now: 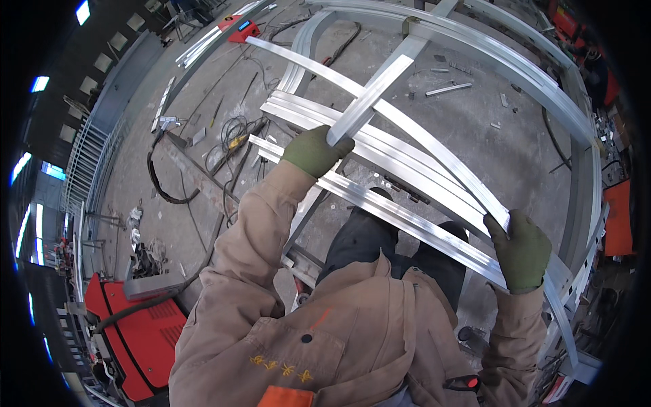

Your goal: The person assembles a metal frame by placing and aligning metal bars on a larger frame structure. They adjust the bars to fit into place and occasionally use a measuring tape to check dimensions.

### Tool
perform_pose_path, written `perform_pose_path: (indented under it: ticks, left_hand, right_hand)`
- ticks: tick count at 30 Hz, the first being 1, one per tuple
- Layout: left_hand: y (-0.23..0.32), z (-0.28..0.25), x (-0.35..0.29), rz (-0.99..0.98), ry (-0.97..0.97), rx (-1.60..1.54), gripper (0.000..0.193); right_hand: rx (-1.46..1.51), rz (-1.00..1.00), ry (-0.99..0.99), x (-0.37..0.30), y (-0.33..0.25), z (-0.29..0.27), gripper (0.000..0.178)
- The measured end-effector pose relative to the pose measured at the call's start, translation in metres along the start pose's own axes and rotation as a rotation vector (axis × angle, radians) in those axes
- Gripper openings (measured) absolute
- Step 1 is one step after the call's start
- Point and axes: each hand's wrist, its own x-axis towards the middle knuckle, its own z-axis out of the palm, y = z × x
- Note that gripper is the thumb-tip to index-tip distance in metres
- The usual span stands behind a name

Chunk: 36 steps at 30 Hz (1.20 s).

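Note:
My left hand [312,152], in a green work glove, is closed round the near end of a short flat metal bar [376,91]. The bar slants away up to the right and crosses over a long thin metal strip [424,139]. That strip runs from the far left down to my right hand [522,252], also gloved in green, whose fingers and thumb grip it near its right end. Beneath both lie wide silvery metal profiles [400,165]. A narrower grooved profile [413,224] lies closer to me, across my knees.
A large metal frame [505,57] curves along the far side and right. At lower left stands a red machine [132,332] with a black cable. Tangled cables [235,130] and metal offcuts [447,89] litter the concrete floor. An orange panel [618,218] is at far right.

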Motion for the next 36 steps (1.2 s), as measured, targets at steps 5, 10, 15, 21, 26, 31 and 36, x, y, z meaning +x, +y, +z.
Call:
perform_pose_path:
  ticks: [5, 10, 15, 21, 26, 31, 36]
  left_hand:
    - [0.003, -0.011, 0.006, -0.023, -0.054, -0.044, 0.077]
    - [0.003, -0.008, 0.016, -0.016, 0.040, 0.075, 0.079]
    - [-0.007, -0.001, 0.029, -0.027, 0.031, 0.030, 0.072]
    - [0.002, -0.012, 0.033, -0.070, -0.137, -0.125, 0.082]
    - [0.003, -0.005, 0.041, -0.054, -0.034, -0.004, 0.090]
    - [0.005, 0.002, 0.055, -0.065, 0.006, 0.119, 0.096]
    - [-0.003, -0.002, 0.070, -0.115, -0.017, 0.120, 0.093]
  right_hand:
    - [0.020, 0.027, -0.056, 0.010, -0.001, -0.006, 0.046]
    - [0.026, 0.043, -0.080, 0.018, -0.011, -0.007, 0.049]
    - [0.009, 0.049, -0.089, 0.024, -0.003, 0.000, 0.051]
    - [-0.018, 0.046, -0.084, 0.026, -0.006, -0.013, 0.051]
    - [-0.008, 0.049, -0.071, 0.029, -0.012, -0.013, 0.050]
    - [0.001, 0.112, -0.121, 0.029, -0.014, -0.003, 0.051]
    - [0.017, 0.089, -0.129, 0.026, 0.001, 0.000, 0.051]
